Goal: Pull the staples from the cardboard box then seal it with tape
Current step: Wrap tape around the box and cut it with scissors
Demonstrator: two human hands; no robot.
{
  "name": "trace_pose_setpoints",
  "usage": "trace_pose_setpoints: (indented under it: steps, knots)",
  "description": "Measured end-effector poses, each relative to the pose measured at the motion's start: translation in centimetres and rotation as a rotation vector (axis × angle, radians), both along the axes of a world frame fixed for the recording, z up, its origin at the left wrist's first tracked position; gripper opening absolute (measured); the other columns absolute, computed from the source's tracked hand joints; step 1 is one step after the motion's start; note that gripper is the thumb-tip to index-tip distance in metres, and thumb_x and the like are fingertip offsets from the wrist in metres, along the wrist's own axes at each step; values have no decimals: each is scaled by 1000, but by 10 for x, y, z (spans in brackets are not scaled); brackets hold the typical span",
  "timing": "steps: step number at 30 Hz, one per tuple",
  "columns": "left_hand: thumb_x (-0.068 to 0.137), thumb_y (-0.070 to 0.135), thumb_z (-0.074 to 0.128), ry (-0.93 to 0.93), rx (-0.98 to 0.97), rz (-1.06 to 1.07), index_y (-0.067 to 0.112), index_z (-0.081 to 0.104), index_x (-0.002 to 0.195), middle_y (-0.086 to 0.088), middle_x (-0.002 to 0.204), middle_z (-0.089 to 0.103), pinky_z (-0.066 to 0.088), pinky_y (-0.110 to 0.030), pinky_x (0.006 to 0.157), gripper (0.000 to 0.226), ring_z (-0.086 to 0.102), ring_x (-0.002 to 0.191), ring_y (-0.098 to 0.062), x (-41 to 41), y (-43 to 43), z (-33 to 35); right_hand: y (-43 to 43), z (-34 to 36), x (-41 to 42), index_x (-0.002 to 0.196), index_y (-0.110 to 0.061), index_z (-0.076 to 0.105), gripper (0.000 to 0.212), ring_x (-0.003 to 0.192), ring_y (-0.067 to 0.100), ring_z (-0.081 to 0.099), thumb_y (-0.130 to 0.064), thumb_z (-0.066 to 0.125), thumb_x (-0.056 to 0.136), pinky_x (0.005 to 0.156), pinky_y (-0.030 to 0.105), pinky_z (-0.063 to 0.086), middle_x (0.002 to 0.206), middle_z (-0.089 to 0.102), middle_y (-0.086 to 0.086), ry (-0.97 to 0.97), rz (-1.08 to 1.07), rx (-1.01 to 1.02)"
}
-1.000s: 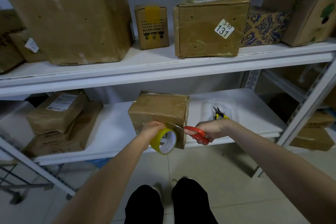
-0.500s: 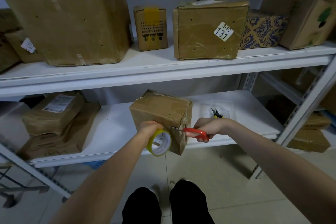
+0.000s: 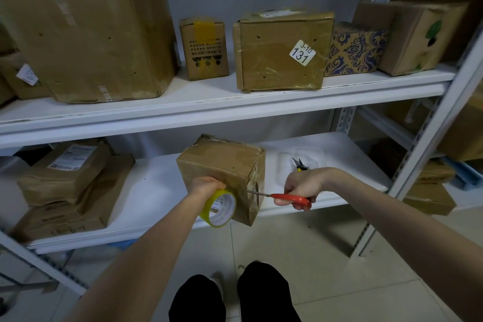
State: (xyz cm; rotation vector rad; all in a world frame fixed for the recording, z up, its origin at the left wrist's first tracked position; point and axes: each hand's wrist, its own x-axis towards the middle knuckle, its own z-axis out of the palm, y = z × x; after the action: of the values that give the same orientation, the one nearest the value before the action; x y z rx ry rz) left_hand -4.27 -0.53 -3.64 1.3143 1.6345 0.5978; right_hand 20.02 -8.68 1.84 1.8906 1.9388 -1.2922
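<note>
Curled fingers of the left hand (image 3: 206, 185) grip a roll of yellow tape (image 3: 220, 208) against the front of the cardboard box (image 3: 224, 162). The box stands at centre frame, at the front edge of the lower shelf (image 3: 156, 185). The right hand (image 3: 303, 184) has its fingers wrapped round red-handled scissors (image 3: 290, 198), whose blade tips reach the box's near corner edge. Just behind that hand, pliers (image 3: 300, 165) lie in a white tray (image 3: 313, 154). Wrapped parcels (image 3: 65, 172) are stacked at lower left, and more boxes line the upper shelf (image 3: 209, 102).
</note>
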Motion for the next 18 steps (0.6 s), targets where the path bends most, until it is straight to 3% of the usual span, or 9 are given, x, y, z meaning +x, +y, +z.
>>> trace_pose_setpoints:
  steps: [5, 8, 18]
  knots:
    - [80, 15, 73, -31, 3, 17, 3, 69, 108, -15, 122, 62, 44, -40, 104, 30, 56, 115, -31, 3, -3, 1, -4, -21, -14, 68, -17, 42, 55, 57, 16, 47, -69, 50, 84, 56, 23, 34, 66, 48, 3, 213, -151, -160]
    - [80, 15, 73, -30, -2, 15, 4, 68, 108, -14, 121, 62, 44, -40, 104, 31, 56, 115, -31, 2, -4, 1, -5, -31, -23, 70, -19, 40, 53, 54, 13, 46, -69, 43, 86, 52, 22, 29, 65, 47, 1, 276, -181, -157]
    - [79, 13, 72, -33, -16, 10, 3, 70, 101, -16, 114, 66, 46, -42, 101, 25, 59, 110, -31, 1, -5, -2, 9, -36, -46, 68, -17, 43, 52, 51, 12, 43, -66, 47, 86, 50, 20, 25, 60, 47, 0, 357, -175, -42]
